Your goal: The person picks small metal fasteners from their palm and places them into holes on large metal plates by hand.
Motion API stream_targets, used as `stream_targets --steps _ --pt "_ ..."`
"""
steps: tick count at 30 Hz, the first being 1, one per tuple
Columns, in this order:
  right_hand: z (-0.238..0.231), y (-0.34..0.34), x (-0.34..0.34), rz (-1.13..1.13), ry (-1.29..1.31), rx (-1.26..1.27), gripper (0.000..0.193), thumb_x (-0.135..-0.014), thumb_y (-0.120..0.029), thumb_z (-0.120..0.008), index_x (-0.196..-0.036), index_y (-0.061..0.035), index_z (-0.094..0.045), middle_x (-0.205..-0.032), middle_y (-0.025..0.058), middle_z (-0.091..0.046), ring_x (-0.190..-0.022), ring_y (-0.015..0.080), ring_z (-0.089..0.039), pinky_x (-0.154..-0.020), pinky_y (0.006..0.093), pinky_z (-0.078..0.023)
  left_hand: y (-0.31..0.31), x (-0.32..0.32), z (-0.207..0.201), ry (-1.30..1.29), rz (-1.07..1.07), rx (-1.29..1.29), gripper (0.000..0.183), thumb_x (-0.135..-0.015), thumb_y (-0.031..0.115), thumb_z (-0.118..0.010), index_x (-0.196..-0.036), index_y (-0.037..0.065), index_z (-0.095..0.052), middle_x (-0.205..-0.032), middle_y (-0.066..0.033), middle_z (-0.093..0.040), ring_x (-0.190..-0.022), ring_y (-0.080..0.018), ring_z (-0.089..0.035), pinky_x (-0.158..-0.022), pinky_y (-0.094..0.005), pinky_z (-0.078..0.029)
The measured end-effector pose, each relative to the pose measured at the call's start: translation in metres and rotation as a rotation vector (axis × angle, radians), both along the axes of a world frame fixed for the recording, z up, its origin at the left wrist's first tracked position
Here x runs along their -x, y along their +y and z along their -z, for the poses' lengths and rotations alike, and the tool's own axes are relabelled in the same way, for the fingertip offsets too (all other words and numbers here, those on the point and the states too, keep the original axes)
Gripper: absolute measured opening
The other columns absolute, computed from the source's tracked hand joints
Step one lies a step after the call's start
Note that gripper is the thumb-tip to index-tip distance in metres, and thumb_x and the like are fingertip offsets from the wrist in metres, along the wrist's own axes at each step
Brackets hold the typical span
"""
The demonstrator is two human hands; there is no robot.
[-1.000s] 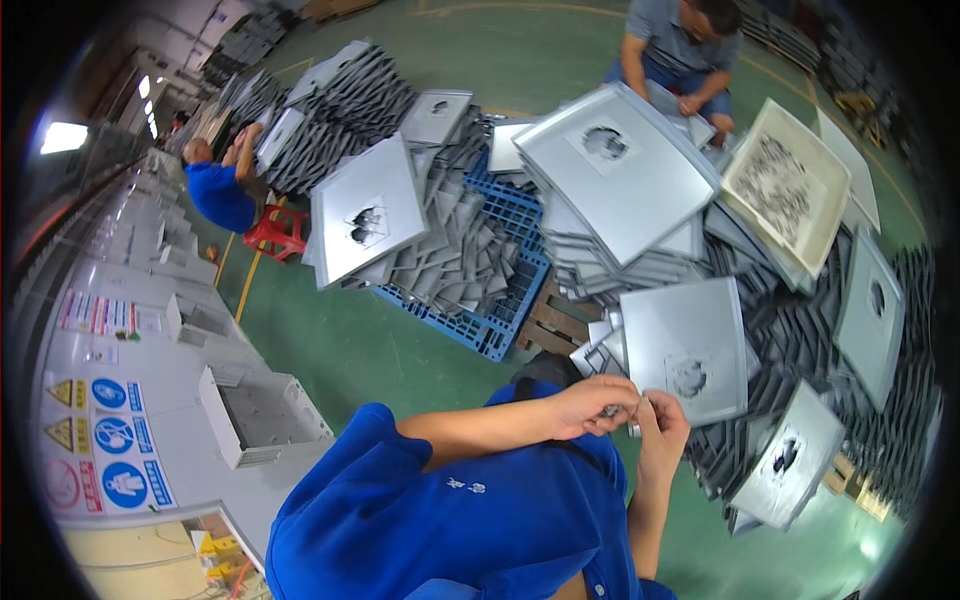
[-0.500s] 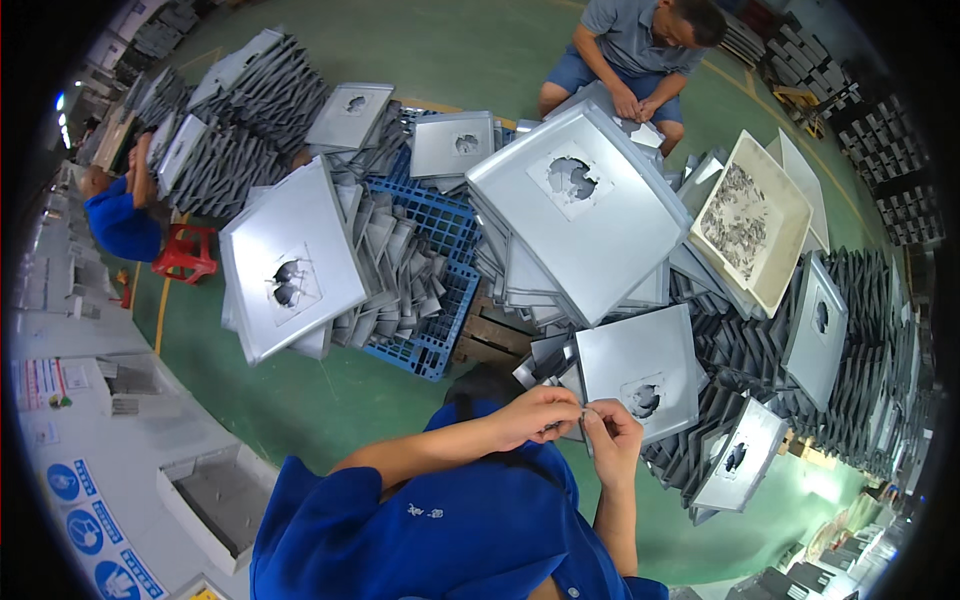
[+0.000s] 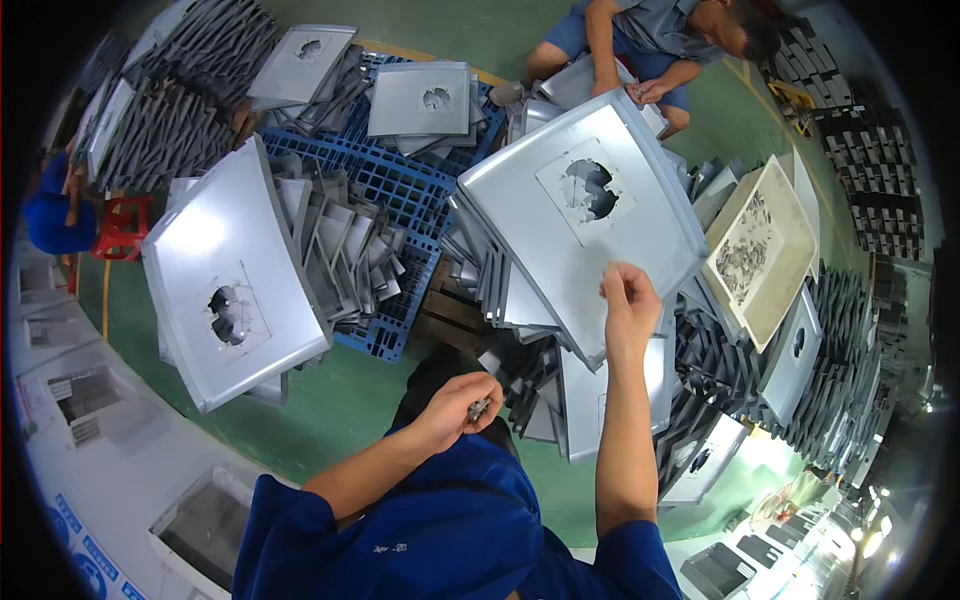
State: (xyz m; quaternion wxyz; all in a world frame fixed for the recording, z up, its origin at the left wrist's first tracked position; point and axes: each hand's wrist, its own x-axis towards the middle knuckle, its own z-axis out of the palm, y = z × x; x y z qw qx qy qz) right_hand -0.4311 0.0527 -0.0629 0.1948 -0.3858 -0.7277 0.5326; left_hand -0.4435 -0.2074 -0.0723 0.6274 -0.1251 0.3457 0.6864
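Note:
My left hand (image 3: 455,412) is curled in front of my body around a few small metal pieces (image 3: 479,408), whose grey ends poke out of the fist. Thumb and fingers of my right hand (image 3: 630,300) are pinched together; anything between them is too small to make out. That hand is raised over the lower right part of a large grey sheet-metal panel (image 3: 540,170), which has a ragged dark hole inside a square outline. Under this panel lies a stack of similar ones. Another panel (image 3: 582,400) is partly hidden behind my right forearm.
A cream bin (image 3: 790,235) of small metal pieces stands at the right. Panel stacks (image 3: 240,290) rest at the left around a blue pallet (image 3: 400,165). Across from me a co-worker (image 3: 650,60) sits handling a panel. Another person in blue (image 3: 60,215) is by a red stool (image 3: 122,225).
My hands have come apart. The right one moved up over the large panel, while the left drew left and closed around the metal pieces. The view has shifted right.

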Motion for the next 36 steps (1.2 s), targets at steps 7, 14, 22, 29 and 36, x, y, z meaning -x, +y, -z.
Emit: stream_targets --steps 7,14,22,29,36 --pt "0.045 0.029 0.049 -0.046 0.008 -0.100 0.013 -0.089 -0.011 -0.064 -0.093 0.0016 -0.064 -0.077 0.0004 -0.061 -0.067 0.0065 -0.051 -0.062 0.0212 -0.043 -0.005 -0.010 0.008 -0.141 -0.030 0.016 0.026 -0.097 0.023 -0.046 -0.078 0.007 -0.054 -0.067 -0.0020 -0.052 -0.054 -0.0076 -0.045 -0.043 -0.0207 -0.030" --pt "0.058 0.033 0.050 -0.099 -0.023 -0.212 0.015 -0.088 -0.012 -0.066 -0.094 0.0016 -0.065 -0.077 0.0029 -0.062 -0.065 0.0083 -0.052 -0.061 0.0237 -0.045 0.001 -0.011 0.013 -0.160 -0.030 -0.017 0.028 -0.098 0.023 -0.045 -0.077 0.006 -0.053 -0.068 -0.0036 -0.052 -0.054 -0.0081 -0.043 -0.044 -0.0205 -0.029" --pt "0.048 0.032 0.054 -0.116 -0.109 -0.314 0.012 -0.087 -0.010 -0.066 -0.092 0.0011 -0.066 -0.079 0.0060 -0.065 -0.065 0.0109 -0.056 -0.060 0.0254 -0.046 0.009 -0.009 0.013 -0.172 0.000 -0.027 0.027 -0.098 0.023 -0.045 -0.078 0.006 -0.054 -0.069 -0.0039 -0.052 -0.054 -0.0082 -0.044 -0.044 -0.0210 -0.028" --pt "0.031 0.025 0.064 -0.203 -0.146 -0.578 0.008 -0.082 -0.007 -0.067 -0.086 0.0001 -0.066 -0.077 0.0099 -0.065 -0.060 0.0192 -0.060 -0.058 0.0300 -0.048 0.005 -0.003 0.016 -0.162 0.009 -0.011 0.026 -0.098 0.023 -0.047 -0.080 0.007 -0.055 -0.070 -0.0032 -0.053 -0.055 -0.0079 -0.044 -0.045 -0.0209 -0.027" --pt "0.023 0.026 0.070 -0.241 -0.250 -0.585 0.009 -0.079 -0.008 -0.067 -0.082 0.0002 -0.067 -0.074 0.0121 -0.065 -0.060 0.0221 -0.062 -0.059 0.0310 -0.049 0.017 0.012 0.011 -0.344 -0.172 -0.105 0.023 -0.096 0.019 -0.045 -0.086 0.003 -0.058 -0.078 -0.0080 -0.059 -0.067 -0.0147 -0.056 -0.056 -0.0259 -0.044"
